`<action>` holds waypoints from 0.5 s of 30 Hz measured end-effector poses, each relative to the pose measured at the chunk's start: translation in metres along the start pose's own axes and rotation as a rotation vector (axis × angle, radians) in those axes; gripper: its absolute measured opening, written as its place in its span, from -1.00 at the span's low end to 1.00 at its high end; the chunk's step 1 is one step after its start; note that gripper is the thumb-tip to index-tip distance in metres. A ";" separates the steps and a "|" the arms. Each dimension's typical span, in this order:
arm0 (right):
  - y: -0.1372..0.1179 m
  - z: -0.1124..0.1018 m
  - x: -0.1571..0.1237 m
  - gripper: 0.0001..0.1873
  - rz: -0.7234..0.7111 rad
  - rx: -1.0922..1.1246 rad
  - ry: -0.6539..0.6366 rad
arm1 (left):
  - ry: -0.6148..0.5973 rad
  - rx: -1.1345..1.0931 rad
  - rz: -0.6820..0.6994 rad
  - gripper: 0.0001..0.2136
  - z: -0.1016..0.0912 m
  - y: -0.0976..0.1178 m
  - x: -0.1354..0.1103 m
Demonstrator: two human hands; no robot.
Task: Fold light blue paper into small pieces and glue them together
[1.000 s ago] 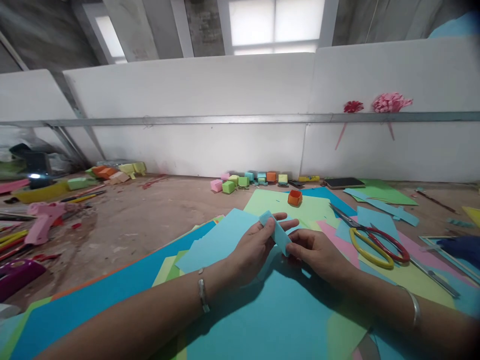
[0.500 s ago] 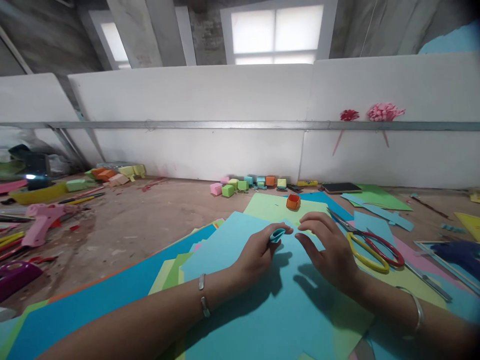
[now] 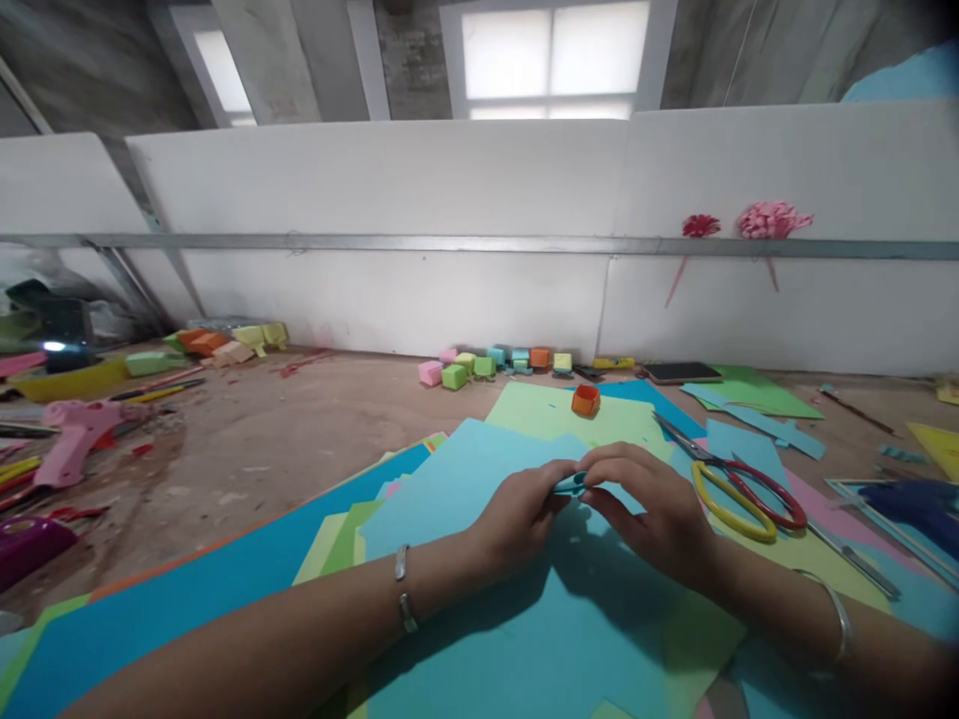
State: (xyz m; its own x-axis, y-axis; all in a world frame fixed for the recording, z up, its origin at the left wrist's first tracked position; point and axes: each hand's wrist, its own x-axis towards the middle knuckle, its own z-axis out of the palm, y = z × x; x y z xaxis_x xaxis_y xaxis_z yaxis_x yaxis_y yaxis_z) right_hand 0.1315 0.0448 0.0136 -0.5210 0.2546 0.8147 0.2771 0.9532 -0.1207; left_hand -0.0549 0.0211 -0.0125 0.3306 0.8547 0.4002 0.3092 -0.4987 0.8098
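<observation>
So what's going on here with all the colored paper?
A person is working at a table covered in paper sheets. Their left hand and right hand meet over a big light blue sheet, both pinching a small blue paper piece at the fingertips. Yellow and red scissors lie just to the right. A little orange paper box sits beyond the hands, and a row of small paper boxes lines the wall.
</observation>
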 end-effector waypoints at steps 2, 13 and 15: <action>0.000 -0.001 0.001 -0.90 0.049 0.071 -0.041 | -0.033 0.051 0.017 -0.71 0.000 0.001 -0.001; 0.003 -0.006 -0.002 -0.86 0.220 0.071 0.030 | -0.101 -0.169 -0.040 -0.53 -0.002 0.008 -0.002; 0.003 -0.005 -0.003 -0.87 0.205 0.074 0.033 | -0.101 -0.164 -0.051 -0.51 -0.002 0.007 -0.002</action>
State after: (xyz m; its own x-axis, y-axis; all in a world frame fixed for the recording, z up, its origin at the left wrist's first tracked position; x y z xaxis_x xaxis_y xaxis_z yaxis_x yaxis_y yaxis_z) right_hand 0.1376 0.0463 0.0134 -0.4329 0.4405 0.7865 0.3145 0.8915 -0.3262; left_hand -0.0552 0.0159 -0.0065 0.4084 0.8555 0.3183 0.1810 -0.4177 0.8904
